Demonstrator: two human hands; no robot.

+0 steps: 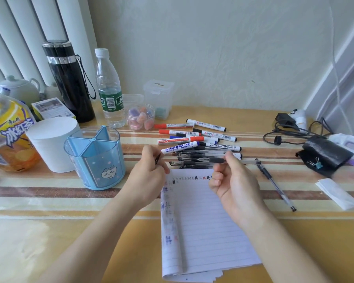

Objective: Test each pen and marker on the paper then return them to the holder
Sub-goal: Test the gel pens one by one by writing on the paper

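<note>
My right hand (233, 180) holds a clear gel pen (247, 160) level above the top edge of the lined paper (204, 225), its black grip pointing left. My left hand (148, 174) pinches a small black cap (158, 159) just left of the pen's end. The paper carries small ink marks along its top and left edges. Behind my hands lies a pile of whiteboard markers and gel pens (194, 139). Another gel pen (276, 184) lies alone to the right of the paper. The blue divided holder (96, 160) stands to the left, with no pens showing inside.
Left of the holder are a white cylinder (51, 144) and an orange tea bottle (6, 135). A black flask (70, 82), a water bottle (109, 88) and a jar of erasers (141, 117) stand behind. A black pouch (325, 156), cables (290, 127) and a folded tissue (335, 193) lie at right.
</note>
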